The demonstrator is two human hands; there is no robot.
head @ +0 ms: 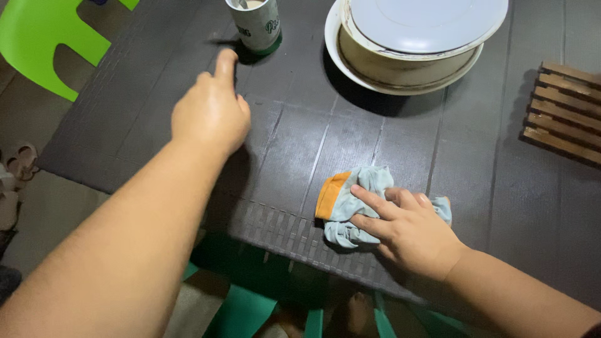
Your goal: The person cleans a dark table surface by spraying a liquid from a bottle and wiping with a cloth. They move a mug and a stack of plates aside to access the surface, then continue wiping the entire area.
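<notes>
My right hand presses flat on a crumpled pale blue cloth with an orange edge, near the front edge of a dark plastic table. My left hand reaches forward over the table with fingers loosely curled. It holds nothing, and its fingertip is close to a white and green cup at the far edge.
A white bowl with a white plate on top stands at the back right. A wooden slatted trivet lies at the right edge. A bright green chair is at the far left, and a dark green chair sits below the table.
</notes>
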